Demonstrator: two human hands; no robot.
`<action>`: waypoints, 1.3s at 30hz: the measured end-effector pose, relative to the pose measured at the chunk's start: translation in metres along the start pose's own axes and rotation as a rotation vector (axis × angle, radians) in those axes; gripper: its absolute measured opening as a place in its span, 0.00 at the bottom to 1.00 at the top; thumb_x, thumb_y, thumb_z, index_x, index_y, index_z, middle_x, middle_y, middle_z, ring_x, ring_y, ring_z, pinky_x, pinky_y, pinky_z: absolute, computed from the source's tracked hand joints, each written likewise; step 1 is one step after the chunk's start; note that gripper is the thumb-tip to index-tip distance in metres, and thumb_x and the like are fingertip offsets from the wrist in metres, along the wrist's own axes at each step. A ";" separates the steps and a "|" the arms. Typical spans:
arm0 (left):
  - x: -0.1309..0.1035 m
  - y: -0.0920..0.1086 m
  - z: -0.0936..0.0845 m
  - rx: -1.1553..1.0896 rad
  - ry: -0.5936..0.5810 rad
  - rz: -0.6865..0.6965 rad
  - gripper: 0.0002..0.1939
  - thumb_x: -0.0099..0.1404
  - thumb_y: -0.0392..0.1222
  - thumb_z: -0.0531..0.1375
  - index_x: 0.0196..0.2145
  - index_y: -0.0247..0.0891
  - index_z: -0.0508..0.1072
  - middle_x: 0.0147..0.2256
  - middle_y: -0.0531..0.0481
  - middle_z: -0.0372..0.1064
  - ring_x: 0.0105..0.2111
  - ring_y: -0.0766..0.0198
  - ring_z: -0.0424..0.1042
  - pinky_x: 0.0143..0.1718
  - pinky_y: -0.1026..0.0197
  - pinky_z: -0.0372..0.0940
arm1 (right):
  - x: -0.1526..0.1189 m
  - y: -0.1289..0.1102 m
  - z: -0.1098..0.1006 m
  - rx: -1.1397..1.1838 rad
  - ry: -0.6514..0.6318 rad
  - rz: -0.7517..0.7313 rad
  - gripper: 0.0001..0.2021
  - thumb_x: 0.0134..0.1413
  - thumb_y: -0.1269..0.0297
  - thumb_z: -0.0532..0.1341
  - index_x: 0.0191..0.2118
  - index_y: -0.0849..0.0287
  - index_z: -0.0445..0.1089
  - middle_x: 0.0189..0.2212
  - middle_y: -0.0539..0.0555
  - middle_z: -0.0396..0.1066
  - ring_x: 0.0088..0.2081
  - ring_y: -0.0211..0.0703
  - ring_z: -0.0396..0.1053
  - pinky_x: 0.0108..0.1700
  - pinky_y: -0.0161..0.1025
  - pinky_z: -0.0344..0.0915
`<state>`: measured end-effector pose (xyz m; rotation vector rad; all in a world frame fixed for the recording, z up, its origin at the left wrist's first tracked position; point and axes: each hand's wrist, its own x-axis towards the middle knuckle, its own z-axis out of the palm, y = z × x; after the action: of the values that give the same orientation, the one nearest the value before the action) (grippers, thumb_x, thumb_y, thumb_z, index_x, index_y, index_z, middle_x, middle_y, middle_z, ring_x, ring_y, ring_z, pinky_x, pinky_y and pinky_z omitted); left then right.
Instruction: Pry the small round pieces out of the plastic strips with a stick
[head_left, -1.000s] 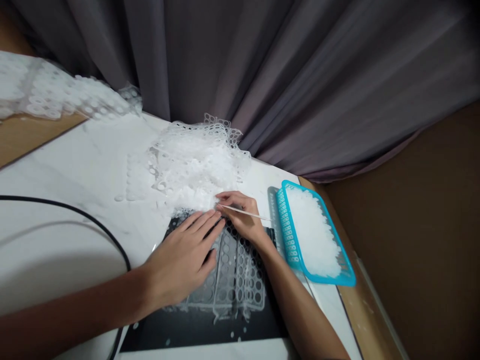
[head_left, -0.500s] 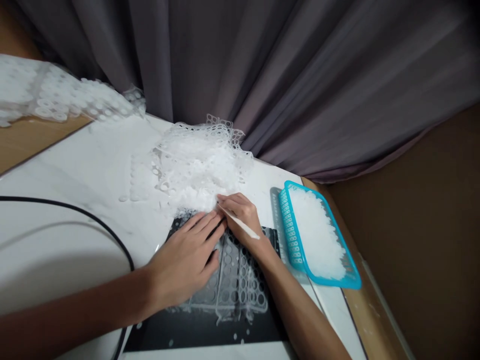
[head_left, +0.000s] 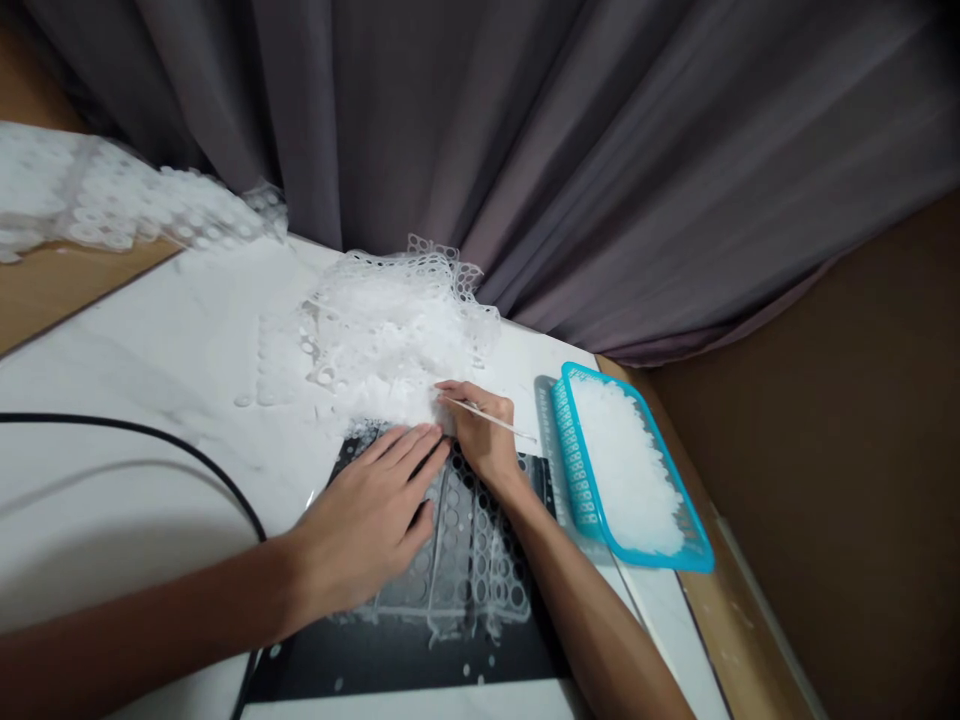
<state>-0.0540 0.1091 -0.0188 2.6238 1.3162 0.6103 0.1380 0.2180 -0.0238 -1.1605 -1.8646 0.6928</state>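
"What is seen at the largest scale?"

"The background is filled by a grey curtain (head_left: 465, 120). Below it, a white tabletop (head_left: 187, 330) is crossed at the left by a black cable (head_left: 150, 429)."

"And what is laid on the tabletop?"

"A black mat (head_left: 405, 670) is set at the near side. Beyond it, a pile of white perforated sheets (head_left: 397, 310) is heaped toward the curtain. More round-patterned white material (head_left: 120, 195) is spread at the far left. At the right, a blue basket (head_left: 660, 563) is filled with small white pieces (head_left: 630, 470)."

"Where are the clear strips with round holes (head_left: 451, 570) found?"

"They are laid on the black mat, partly covered by the hands."

"How are the hands placed?"

"The left hand (head_left: 379, 500) is laid flat over the strips, its fingers stretched out and the thumb held apart; whether anything is held under its fingertips cannot be told. The right hand (head_left: 484, 435) is placed just beyond those fingertips, its fingers narrowed around a thin white stick (head_left: 495, 419), which is pointed back toward the basket."

"And the smallest things?"

"A few loose discs (head_left: 466, 669) are scattered along the mat's near edge."
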 end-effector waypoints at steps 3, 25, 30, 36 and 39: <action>0.001 0.000 -0.002 0.012 -0.017 -0.002 0.31 0.79 0.45 0.52 0.76 0.36 0.61 0.75 0.43 0.60 0.76 0.52 0.57 0.78 0.45 0.49 | 0.004 0.001 -0.001 0.044 0.076 0.061 0.08 0.66 0.65 0.67 0.33 0.54 0.80 0.42 0.52 0.86 0.41 0.48 0.83 0.44 0.43 0.76; -0.003 -0.008 0.005 -0.030 0.015 0.004 0.32 0.82 0.47 0.51 0.79 0.43 0.53 0.77 0.47 0.55 0.76 0.53 0.55 0.77 0.44 0.51 | 0.008 -0.033 -0.204 -0.905 0.250 0.377 0.07 0.56 0.58 0.72 0.36 0.55 0.80 0.36 0.60 0.82 0.38 0.56 0.79 0.40 0.46 0.68; -0.003 -0.007 0.003 -0.034 0.012 0.006 0.32 0.82 0.48 0.52 0.79 0.43 0.54 0.77 0.46 0.56 0.76 0.52 0.56 0.77 0.43 0.52 | 0.023 -0.035 -0.136 -0.291 0.055 0.013 0.09 0.65 0.58 0.68 0.35 0.56 0.81 0.37 0.56 0.84 0.40 0.50 0.81 0.43 0.44 0.74; -0.002 -0.005 0.001 -0.006 0.022 0.020 0.30 0.81 0.47 0.52 0.76 0.38 0.61 0.76 0.43 0.57 0.76 0.51 0.55 0.78 0.44 0.49 | 0.013 -0.029 -0.054 -0.278 -0.171 -0.172 0.05 0.68 0.68 0.67 0.41 0.51 0.81 0.47 0.55 0.84 0.50 0.50 0.81 0.56 0.49 0.74; -0.002 -0.004 0.001 -0.011 0.017 0.018 0.30 0.80 0.47 0.52 0.74 0.36 0.63 0.75 0.42 0.60 0.76 0.50 0.55 0.79 0.44 0.47 | 0.007 -0.021 -0.037 -0.257 -0.216 -0.212 0.07 0.71 0.70 0.65 0.43 0.50 0.81 0.50 0.54 0.83 0.52 0.48 0.80 0.57 0.48 0.74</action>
<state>-0.0575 0.1103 -0.0215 2.6302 1.2918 0.6420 0.1589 0.2167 0.0141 -1.0563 -2.2736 0.4846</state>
